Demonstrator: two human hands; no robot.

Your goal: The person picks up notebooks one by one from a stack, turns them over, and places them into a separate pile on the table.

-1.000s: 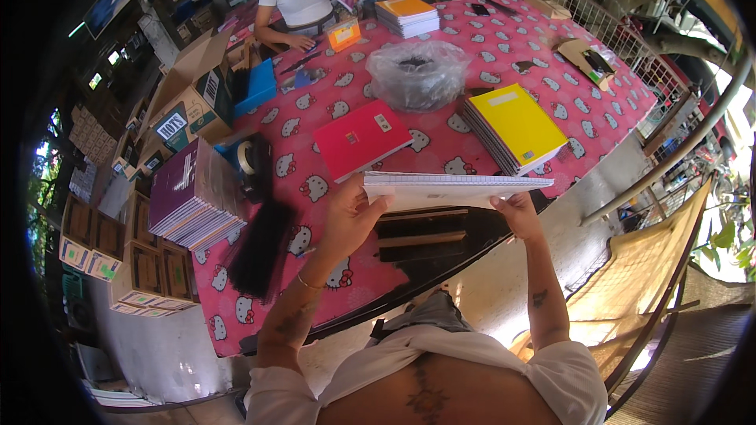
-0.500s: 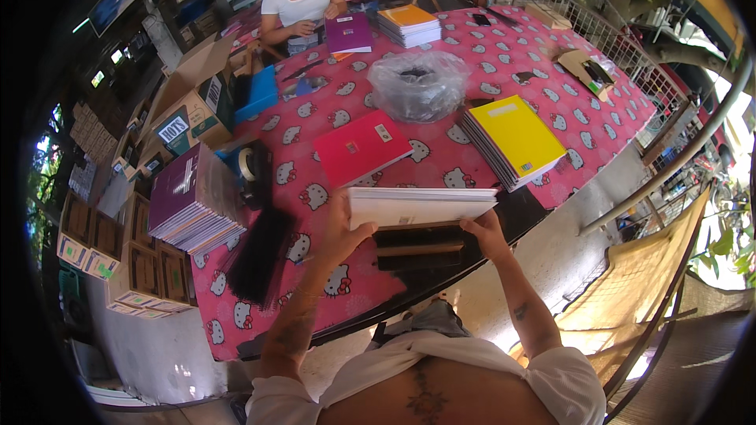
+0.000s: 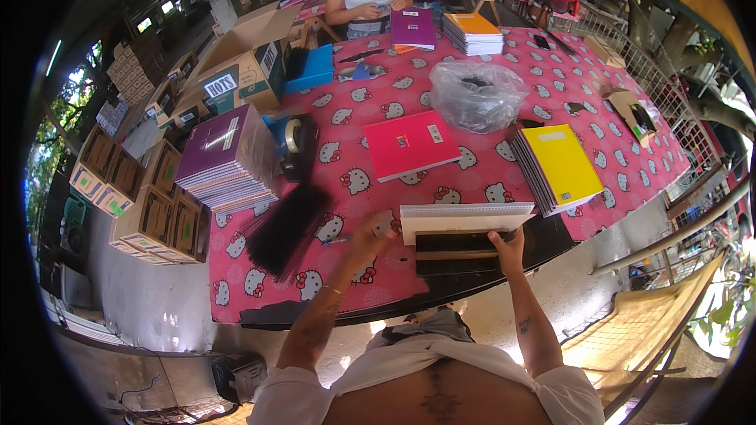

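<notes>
A white notebook (image 3: 421,224) with what looks like a ridged binding along its top edge stands on edge near the table's front. My right hand (image 3: 508,248) grips it at its right end, thumb on the near side. Just left of it, my left hand (image 3: 376,234) is apart from the notebook, fingers loosely spread and holding nothing. Directly in front of the notebook sits a dark block with a wooden strip (image 3: 457,255), which hides its lower part. A pink-red notebook (image 3: 411,144) lies flat beyond my hands, and a stack of yellow notebooks (image 3: 563,164) stands to the right.
Black bristle-like strands (image 3: 290,230) lie at left, beside a stack of purple notebooks (image 3: 218,149) and a tape dispenser (image 3: 298,142). A plastic-wrapped coil (image 3: 478,96) rests mid-table. Across the table a person (image 3: 368,0) stands near purple (image 3: 413,29) and orange notebooks (image 3: 472,25).
My left hand has let go of the white notebook and moved off its left end. The notebook has come lower behind the block, still in my right hand. The whole view has shifted.
</notes>
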